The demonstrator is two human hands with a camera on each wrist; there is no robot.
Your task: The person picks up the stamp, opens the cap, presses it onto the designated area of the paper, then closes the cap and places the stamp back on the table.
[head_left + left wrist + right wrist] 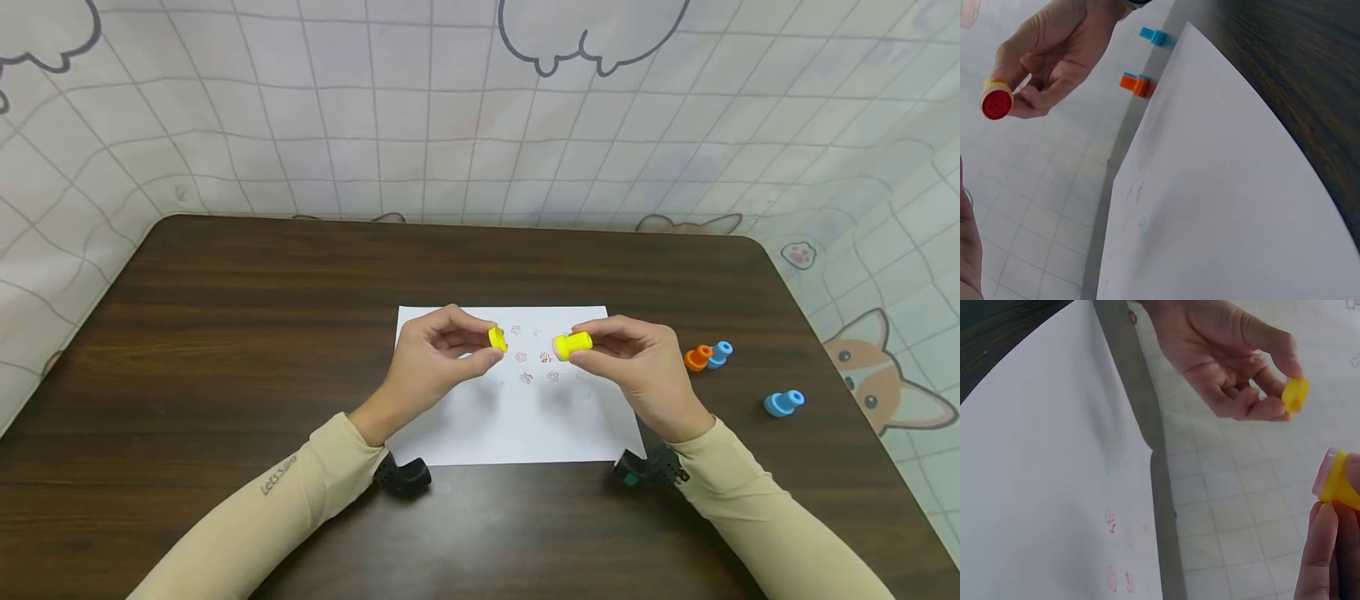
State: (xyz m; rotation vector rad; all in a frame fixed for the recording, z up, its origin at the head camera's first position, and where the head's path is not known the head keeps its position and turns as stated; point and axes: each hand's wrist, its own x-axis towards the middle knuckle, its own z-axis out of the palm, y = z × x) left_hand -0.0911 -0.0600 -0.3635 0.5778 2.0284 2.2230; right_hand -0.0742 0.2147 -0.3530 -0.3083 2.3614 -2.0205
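My left hand point(480, 343) pinches a small yellow cap point(497, 338) between thumb and fingers, above a white sheet of paper point(517, 417). A short gap to the right, my right hand point(596, 342) grips a yellow stamp point(573, 344) lying sideways, its open end facing the cap. In the left wrist view the stamp's point(996, 100) round red face points at the camera. In the right wrist view the cap point(1295, 395) sits at the left hand's fingertips and the stamp point(1337, 482) is at the lower right edge. Several faint red stamp marks point(536, 358) lie on the paper between my hands.
On the dark wooden table point(225, 317), right of the paper, an orange stamp point(697, 358) lies against a blue one point(721, 353); another blue stamp point(783, 403) lies nearer the right edge. A checked cloth with cartoon animals point(450, 108) hangs behind the table.
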